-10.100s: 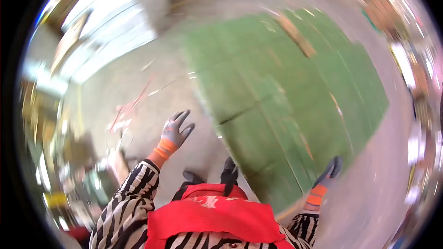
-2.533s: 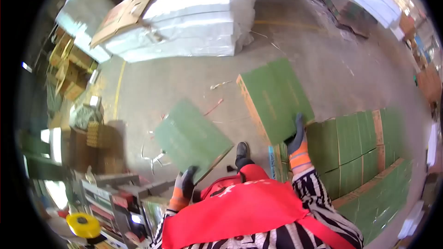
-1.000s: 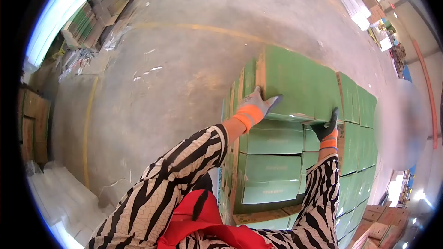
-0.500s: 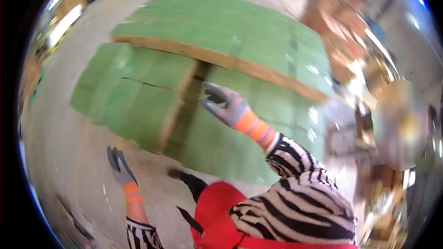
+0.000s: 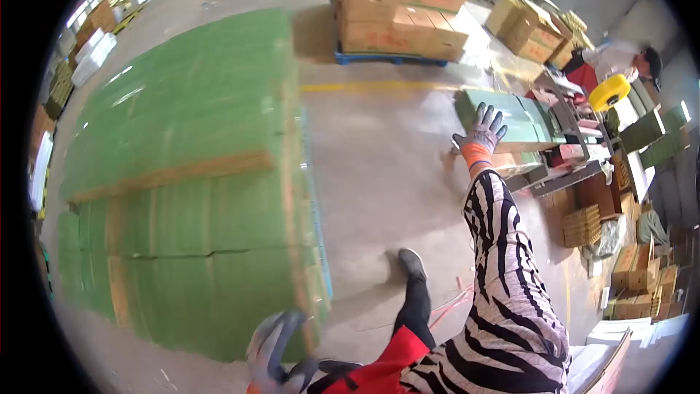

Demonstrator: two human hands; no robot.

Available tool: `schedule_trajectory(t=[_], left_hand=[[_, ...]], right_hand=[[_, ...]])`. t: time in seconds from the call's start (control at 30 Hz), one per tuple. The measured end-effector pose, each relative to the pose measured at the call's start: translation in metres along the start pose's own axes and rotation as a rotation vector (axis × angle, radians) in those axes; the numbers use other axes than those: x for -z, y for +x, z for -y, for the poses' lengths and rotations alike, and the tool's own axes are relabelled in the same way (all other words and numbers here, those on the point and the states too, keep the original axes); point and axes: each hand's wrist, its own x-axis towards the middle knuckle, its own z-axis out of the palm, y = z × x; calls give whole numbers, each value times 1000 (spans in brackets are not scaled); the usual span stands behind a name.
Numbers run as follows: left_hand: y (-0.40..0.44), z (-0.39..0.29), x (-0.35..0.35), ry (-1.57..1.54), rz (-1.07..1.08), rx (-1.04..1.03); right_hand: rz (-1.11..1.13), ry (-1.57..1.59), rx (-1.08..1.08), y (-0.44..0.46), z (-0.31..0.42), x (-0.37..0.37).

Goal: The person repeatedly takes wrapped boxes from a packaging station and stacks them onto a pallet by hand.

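My right hand point(image 5: 483, 133), in a grey glove with an orange cuff, is stretched out with its fingers spread. It overlaps the near end of a green box point(image 5: 519, 118) lying on a metal-framed machine point(image 5: 572, 120); whether it touches the box I cannot tell. Low in the view, my left hand point(image 5: 281, 354) is slightly blurred, thumb and fingers apart, with nothing visible between them. It is beside the front corner of a large stack of green boxes point(image 5: 189, 117), which has tan strips along its edges. Contact there is unclear.
Brown cartons point(image 5: 401, 11) stand on a blue pallet point(image 5: 394, 58) at the back. Beyond the machine is another person point(image 5: 620, 62), near a yellow round part point(image 5: 609, 93). Pink straps point(image 5: 452, 303) lie on the concrete floor point(image 5: 372, 175) by my foot. More cartons point(image 5: 645, 270) stand at right.
My view has swung right, bringing the machine and carton pallet into sight. My right hand has gone from above the green stack to the box on the machine. My left hand is now near the stack's corner.
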Motion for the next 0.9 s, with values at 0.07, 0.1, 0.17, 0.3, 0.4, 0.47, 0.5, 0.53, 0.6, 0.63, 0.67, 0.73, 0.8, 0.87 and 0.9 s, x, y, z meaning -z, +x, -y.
schedule_trajectory(t=[0.07,0.1,0.17,0.3,0.4,0.47,0.5,0.53,0.6,0.63,0.67,0.73,0.8,0.87,0.9], left_hand=[[111,8,-81,-182,68,-12],[170,20,-129,-418,72,76],[299,51,-224,-880,73,351],[486,109,-383,-690,483,445],[500,79,-444,-311,815,489],[482,59,-452,-669,897,613],[465,61,-452,-703,779,706],[445,70,-452,-735,648,789],[398,94,-433,-752,404,873],[383,95,-412,-731,280,913],[376,93,-391,-708,152,952],[377,82,-352,-707,87,891],[389,69,-320,-638,14,842],[417,60,-302,-521,-22,809],[429,60,-296,-526,-32,806]], right_hand=[[178,-42,-119,42,-42,-24],[184,69,-58,50,-66,-50],[142,65,131,43,-96,-45],[215,421,303,10,-158,-14],[346,602,440,-5,-208,-13],[353,884,512,7,-244,-22],[285,1272,349,27,-259,-29],[49,1118,316,61,-276,-30],[-135,729,86,121,-293,-45],[-79,644,-21,145,-293,-57],[79,459,-61,160,-286,-62],[304,318,-11,158,-276,-87],[363,310,29,127,-264,-84],[312,508,123,78,-279,-71],[310,608,173,56,-290,-62]])
